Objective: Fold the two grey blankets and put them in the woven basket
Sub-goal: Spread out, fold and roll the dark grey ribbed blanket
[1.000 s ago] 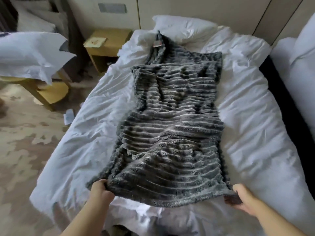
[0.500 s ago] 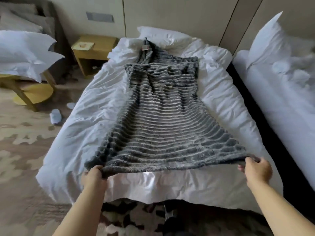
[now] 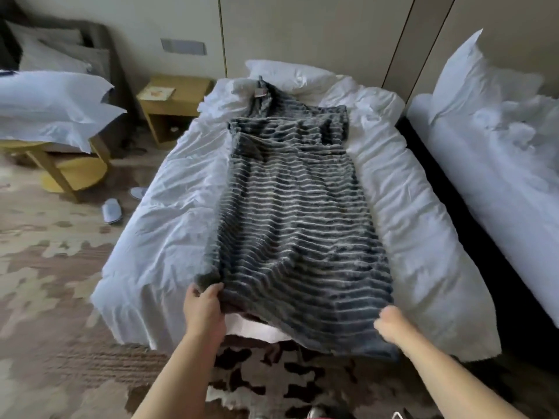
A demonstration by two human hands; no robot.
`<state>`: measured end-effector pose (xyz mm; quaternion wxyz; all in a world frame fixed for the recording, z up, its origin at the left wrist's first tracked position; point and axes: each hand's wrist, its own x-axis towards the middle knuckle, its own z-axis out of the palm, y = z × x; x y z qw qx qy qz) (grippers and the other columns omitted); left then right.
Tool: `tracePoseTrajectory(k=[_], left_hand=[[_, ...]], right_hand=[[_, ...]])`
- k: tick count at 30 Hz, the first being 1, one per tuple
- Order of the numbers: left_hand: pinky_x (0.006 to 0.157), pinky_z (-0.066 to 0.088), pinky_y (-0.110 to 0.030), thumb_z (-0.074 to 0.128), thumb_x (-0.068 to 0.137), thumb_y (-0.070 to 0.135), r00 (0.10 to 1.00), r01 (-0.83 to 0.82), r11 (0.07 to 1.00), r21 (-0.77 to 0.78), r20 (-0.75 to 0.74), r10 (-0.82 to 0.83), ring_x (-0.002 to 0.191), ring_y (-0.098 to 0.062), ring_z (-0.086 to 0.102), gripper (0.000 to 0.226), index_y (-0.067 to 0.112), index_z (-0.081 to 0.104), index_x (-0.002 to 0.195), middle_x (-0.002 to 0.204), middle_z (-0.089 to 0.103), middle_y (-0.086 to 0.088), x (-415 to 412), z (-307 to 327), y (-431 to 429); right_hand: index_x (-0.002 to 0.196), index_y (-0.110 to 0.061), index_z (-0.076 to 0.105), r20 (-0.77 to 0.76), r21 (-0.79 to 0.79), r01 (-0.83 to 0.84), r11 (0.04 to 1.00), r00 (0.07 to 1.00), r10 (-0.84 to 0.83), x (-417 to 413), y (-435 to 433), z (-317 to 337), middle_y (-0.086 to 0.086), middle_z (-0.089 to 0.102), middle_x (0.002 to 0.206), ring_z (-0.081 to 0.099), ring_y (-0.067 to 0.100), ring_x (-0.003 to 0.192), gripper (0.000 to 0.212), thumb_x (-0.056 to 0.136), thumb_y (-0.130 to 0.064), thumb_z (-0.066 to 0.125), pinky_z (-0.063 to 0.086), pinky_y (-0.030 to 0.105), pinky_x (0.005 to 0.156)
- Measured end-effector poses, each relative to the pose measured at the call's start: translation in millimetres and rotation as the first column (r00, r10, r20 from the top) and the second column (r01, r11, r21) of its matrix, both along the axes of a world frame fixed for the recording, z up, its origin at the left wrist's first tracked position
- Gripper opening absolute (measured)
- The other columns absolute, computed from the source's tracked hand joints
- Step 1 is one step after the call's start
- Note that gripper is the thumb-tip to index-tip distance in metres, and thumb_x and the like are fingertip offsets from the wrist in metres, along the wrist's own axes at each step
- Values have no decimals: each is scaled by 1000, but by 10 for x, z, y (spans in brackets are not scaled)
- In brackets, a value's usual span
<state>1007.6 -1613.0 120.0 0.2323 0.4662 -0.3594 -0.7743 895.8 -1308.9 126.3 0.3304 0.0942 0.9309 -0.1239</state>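
A grey ribbed blanket (image 3: 296, 225) lies stretched lengthwise down the middle of the white bed (image 3: 169, 237), its far end bunched near the pillow. My left hand (image 3: 203, 306) grips the blanket's near left corner at the foot of the bed. My right hand (image 3: 393, 325) grips the near right corner, fingers curled into the fabric. The near edge hangs over the foot of the bed. Only one grey blanket can be told apart. No woven basket is in view.
A second white bed (image 3: 499, 182) stands to the right across a dark gap. To the left are a wooden nightstand (image 3: 174, 104), a round yellow table (image 3: 69, 173) bearing white pillows, and slippers (image 3: 112, 210) on the patterned carpet.
Both hands have come closer together, so the blanket's near end is narrower and now droops over the foot of the bed. The view has shifted slightly back.
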Motion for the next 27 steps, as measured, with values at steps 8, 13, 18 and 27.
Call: tracePoseTrajectory(k=[8,13,18,27], left_hand=[[61,56,-26,63,78,9,921,360,867,-345,-14,-389,80,-20,73,25,30,69,91,88,75,-5,161,509,487],[70,56,-31,73,72,-3,911,371,901,-227,-100,-400,90,-25,72,44,25,68,106,97,74,-10,369,571,419],[63,57,-23,61,88,0,954,273,953,129,-161,-252,86,-22,73,11,-5,70,93,93,74,-18,525,639,254],[58,56,-24,54,96,17,959,274,961,24,-76,-272,77,-17,74,24,5,74,90,87,76,-11,561,783,172]], right_hand=[[125,-33,55,-101,-880,-171,444,979,177,674,-1783,757,-9,60,122,56,6,114,56,73,-47,69,48,29,98],[107,-21,67,-299,-848,-203,490,946,-125,788,-1898,644,-3,70,100,65,13,98,21,88,-22,59,53,41,91],[98,-18,70,-170,-919,-72,387,959,-225,771,-1983,593,3,73,97,69,16,92,18,90,-13,55,55,42,89],[114,-19,66,-612,-672,-558,486,789,60,883,-2032,767,-4,71,98,65,8,93,33,83,-8,68,48,18,85]])
